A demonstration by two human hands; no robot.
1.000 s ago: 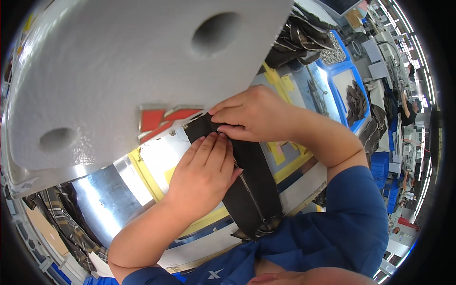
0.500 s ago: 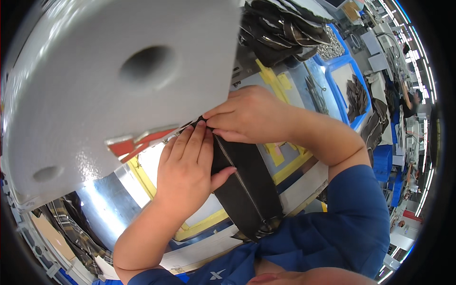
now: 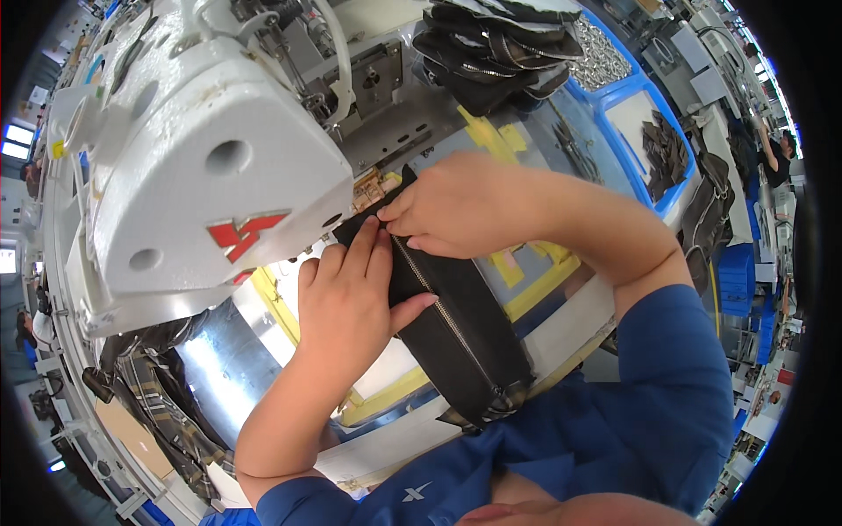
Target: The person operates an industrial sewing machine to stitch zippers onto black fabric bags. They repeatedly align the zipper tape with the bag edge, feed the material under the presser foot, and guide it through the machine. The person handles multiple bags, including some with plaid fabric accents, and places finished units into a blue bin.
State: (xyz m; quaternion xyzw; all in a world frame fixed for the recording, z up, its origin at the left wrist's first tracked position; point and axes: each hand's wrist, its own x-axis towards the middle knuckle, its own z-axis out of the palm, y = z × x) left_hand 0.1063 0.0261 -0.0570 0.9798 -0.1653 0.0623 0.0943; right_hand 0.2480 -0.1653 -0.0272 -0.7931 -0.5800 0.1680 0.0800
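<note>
A long black fabric strip with a metal zipper (image 3: 469, 346) down its length runs from the sewing machine's needle area toward my body. Its near end shows plaid cloth. My left hand (image 3: 346, 289) lies flat on the strip's left side, fingers stretched toward the machine and thumb out across the zipper. At the far end, my right hand (image 3: 465, 206) pinches the strip beside the zipper, its fingertips close to my left ones. The white sewing machine head (image 3: 210, 175) overhangs the strip's far left edge, and a brass-coloured metal part (image 3: 370, 188) sits just beyond the cloth.
Dark zippered pieces (image 3: 491, 57) are piled behind the work. At the right stand a blue tray (image 3: 605, 107) with metal zippers and dark scraps, and scissors-like tools (image 3: 574, 149). Yellow tape (image 3: 548, 294) marks the table. Plaid cloth (image 3: 158, 394) hangs at left.
The view has drawn back from the machine head, so more of it and the brass-coloured part show. My hands keep nearly the same places on the zippered strip.
</note>
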